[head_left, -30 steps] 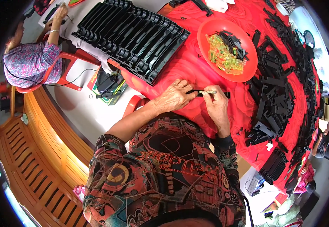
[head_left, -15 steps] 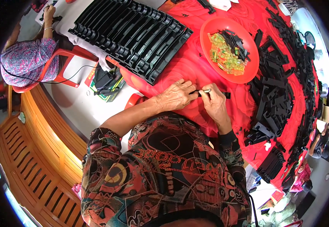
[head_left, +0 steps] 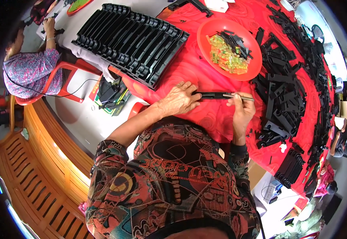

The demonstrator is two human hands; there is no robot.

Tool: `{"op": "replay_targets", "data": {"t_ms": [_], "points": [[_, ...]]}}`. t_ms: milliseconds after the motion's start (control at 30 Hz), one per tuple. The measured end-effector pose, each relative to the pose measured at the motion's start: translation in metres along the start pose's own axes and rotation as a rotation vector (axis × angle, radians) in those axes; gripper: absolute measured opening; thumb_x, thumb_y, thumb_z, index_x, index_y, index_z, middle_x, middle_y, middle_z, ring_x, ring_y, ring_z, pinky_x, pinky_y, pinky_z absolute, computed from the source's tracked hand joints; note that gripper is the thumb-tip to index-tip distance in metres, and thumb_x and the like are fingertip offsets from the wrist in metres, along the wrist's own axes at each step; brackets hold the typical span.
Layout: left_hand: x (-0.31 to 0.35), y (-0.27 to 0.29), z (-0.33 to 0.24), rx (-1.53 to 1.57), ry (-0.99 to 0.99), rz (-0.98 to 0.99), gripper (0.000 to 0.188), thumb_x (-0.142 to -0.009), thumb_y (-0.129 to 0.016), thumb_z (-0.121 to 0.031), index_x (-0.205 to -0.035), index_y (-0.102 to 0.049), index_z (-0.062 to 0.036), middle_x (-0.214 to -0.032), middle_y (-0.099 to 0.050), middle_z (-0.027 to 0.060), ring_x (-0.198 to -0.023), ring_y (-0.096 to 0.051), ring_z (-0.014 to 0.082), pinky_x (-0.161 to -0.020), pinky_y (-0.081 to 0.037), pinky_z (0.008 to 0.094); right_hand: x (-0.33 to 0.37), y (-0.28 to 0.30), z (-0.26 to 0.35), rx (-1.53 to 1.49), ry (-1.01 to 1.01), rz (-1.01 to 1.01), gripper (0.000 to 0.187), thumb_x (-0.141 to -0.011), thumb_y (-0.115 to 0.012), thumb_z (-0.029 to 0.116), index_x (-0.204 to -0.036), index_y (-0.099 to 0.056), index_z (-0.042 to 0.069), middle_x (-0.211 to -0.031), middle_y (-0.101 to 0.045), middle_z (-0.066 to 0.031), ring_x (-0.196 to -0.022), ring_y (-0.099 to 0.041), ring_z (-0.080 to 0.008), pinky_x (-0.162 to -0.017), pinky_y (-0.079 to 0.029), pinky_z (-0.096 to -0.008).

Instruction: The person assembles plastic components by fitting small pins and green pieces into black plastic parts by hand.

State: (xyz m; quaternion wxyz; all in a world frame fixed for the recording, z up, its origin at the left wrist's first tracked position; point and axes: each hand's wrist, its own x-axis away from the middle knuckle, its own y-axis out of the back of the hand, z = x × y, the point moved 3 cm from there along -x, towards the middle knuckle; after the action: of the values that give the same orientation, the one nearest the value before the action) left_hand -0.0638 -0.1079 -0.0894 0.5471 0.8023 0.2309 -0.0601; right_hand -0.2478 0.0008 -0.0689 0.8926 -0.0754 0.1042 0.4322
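Note:
My left hand (head_left: 180,98) is closed around the left end of a slim black plastic strip (head_left: 212,95), which lies crosswise just above the red tablecloth. In my right hand (head_left: 242,112) a thin metal pen-like tool (head_left: 246,98) is pinched between thumb and fingers, its left end at the strip's right end. Whether the tool's tip touches the strip cannot be made out. Beyond the hands stands a red bowl (head_left: 217,24) with yellow-green translucent pieces (head_left: 229,57) and small black pieces (head_left: 241,42) in it.
A large black ribbed rack (head_left: 131,44) of long parts lies at the far left of the table. Loose black plastic parts (head_left: 285,97) are heaped along the right. A person (head_left: 34,71) sits on a red chair at left, near a wooden bench (head_left: 42,167).
My right hand has moved right, away from my left hand, and the tool now lies nearly level in it. More of the black strip shows between the hands. The whole view has shifted slightly.

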Motion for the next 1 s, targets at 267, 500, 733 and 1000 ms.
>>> {"op": "replay_targets", "data": {"t_ms": [267, 500, 733, 1000], "points": [[-0.015, -0.007, -0.008, -0.035, -0.062, 0.018, 0.028, -0.079, -0.061, -0.026, -0.100, -0.060, -0.0074, -0.101, -0.053, 0.0147, -0.095, -0.053, 0.0331, -0.081, -0.047, 0.0433, 0.019, 0.008, -0.013, -0.003, -0.058, -0.132, 0.006, -0.085, -0.059, 0.002, -0.090, -0.057, -0.001, -0.079, -0.060, -0.0058, -0.064, -0.056, -0.0088, -0.057, -0.048, -0.0214], [-0.021, -0.008, -0.008, -0.097, -0.083, 0.080, 0.031, -0.077, -0.057, -0.018, -0.105, -0.061, -0.0076, -0.091, -0.054, 0.0117, -0.093, -0.054, 0.0322, -0.078, -0.048, 0.0414, 0.010, -0.007, -0.028, 0.159, -0.075, -0.025, 0.008, -0.080, -0.064, -0.002, -0.085, -0.059, 0.003, -0.078, -0.056, 0.0020, -0.069, -0.048, -0.0039, -0.060, -0.040, -0.0184], [-0.021, -0.007, -0.008, -0.093, -0.090, 0.090, 0.033, -0.076, -0.058, -0.018, -0.107, -0.061, -0.0087, -0.090, -0.054, 0.0102, -0.088, -0.053, 0.0282, -0.077, -0.047, 0.0389, 0.010, -0.001, -0.037, 0.120, -0.105, -0.066, 0.013, -0.081, -0.064, 0.000, -0.088, -0.054, 0.004, -0.074, -0.056, 0.0019, -0.067, -0.048, -0.0032, -0.061, -0.041, -0.0183], [-0.023, -0.008, -0.009, -0.102, -0.083, 0.093, 0.036, -0.075, -0.059, -0.019, -0.110, -0.061, -0.0099, -0.087, -0.053, 0.0082, -0.088, -0.052, 0.0266, -0.078, -0.047, 0.0376, 0.007, -0.003, -0.036, 0.109, -0.120, -0.083, 0.013, -0.081, -0.064, 0.000, -0.087, -0.053, 0.004, -0.072, -0.054, 0.0026, -0.064, -0.046, -0.0033, -0.060, -0.040, -0.0181]]}}
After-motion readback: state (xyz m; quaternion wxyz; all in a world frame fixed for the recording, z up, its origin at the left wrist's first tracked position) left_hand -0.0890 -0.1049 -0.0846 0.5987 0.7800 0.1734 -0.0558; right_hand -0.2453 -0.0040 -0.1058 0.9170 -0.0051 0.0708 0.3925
